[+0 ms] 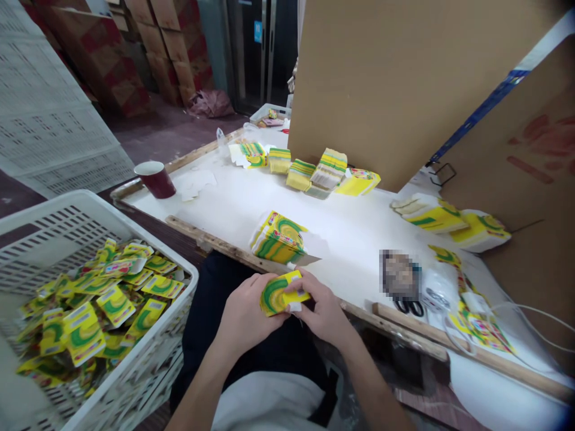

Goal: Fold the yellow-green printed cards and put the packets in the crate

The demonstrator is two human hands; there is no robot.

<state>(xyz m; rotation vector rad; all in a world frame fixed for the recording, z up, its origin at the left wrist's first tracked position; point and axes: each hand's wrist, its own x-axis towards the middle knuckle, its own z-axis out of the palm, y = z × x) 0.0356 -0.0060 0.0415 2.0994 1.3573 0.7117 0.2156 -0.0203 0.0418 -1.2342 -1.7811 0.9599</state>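
Note:
Above my lap, both hands are on one small yellow and green carton [275,294]. My left hand [247,311] wraps round its left side. At its right end, the fingers of my right hand [321,308] are closed on the edge, where a white flap shows. Just beyond, a stack of flat yellow and green cartons [281,238] stands at the near edge of the white table [233,209], with a white flap sticking out to its right. To my left, a white basket [184,272] holds many small yellow and green packs [114,305].
A dark red cup [156,179] stands at the table's left corner. Bundles of flat cartons [330,169] line the back, below a large cardboard sheet [359,90]. Black scissor handles [408,306], a clear plastic bag [440,286] and a white cable lie right. Wooden strips edge the table.

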